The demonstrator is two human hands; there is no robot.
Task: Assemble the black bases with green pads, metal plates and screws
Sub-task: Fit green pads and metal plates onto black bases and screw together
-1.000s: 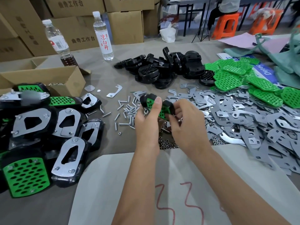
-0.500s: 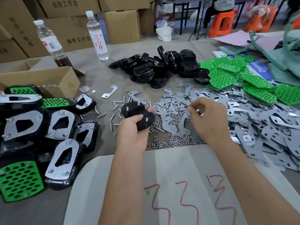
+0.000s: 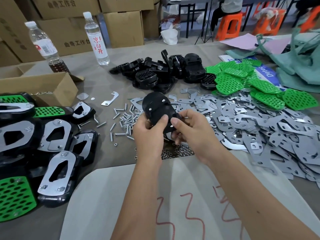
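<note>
Both my hands hold one black base (image 3: 156, 108) above the middle of the table, its flat black side up with three screw tips poking through. My left hand (image 3: 149, 129) grips its near left edge, thumb on top. My right hand (image 3: 188, 127) grips its near right edge, thumb pressed beside a screw tip. Loose screws (image 3: 124, 121) lie just left of my hands, and small nuts (image 3: 176, 151) lie under them. Metal plates (image 3: 251, 123) spread out to the right. Green pads (image 3: 245, 80) are heaped at the far right, spare black bases (image 3: 161, 71) behind.
Finished assemblies (image 3: 43, 144) are stacked at the left. An open cardboard box (image 3: 43, 87) and two bottles (image 3: 97, 38) stand at the far left. White paper with red marks (image 3: 173, 205) covers the near table. Green fabric (image 3: 297, 66) lies far right.
My left hand lifted the base and turned its flat side toward me. My right hand came back from the metal plates and took hold of the base's right edge.
</note>
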